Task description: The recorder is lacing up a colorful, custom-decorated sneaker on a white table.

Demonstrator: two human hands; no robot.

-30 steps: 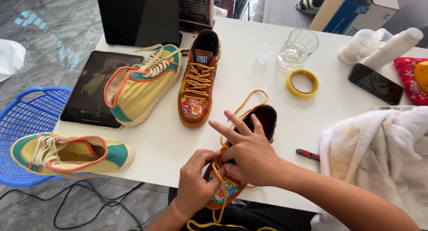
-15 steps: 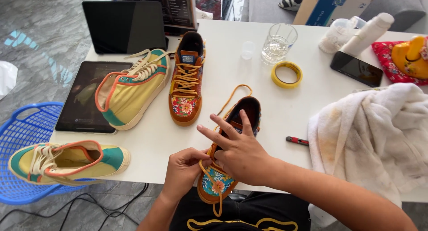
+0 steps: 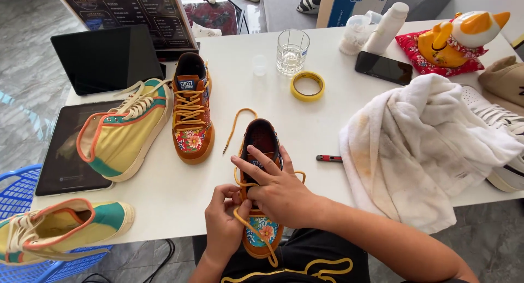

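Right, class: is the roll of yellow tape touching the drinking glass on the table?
Apart. The head view shows the roll of yellow tape lying flat below the drinking glass, with a clear strip of bare white table between them.

The orange shoe (image 3: 261, 168) under both hands looks like matt suede with a flowered cloth toe, its yellow lace (image 3: 236, 131) a woven cord. At ten o'clock the yellow shoe (image 3: 123, 133) is canvas. The bench (image 3: 164, 190) is smooth white laminate. At two o'clock lies a rough, stained terry towel (image 3: 420, 146); at twelve, a clear glass (image 3: 292, 51) and glossy tape roll (image 3: 307, 86)
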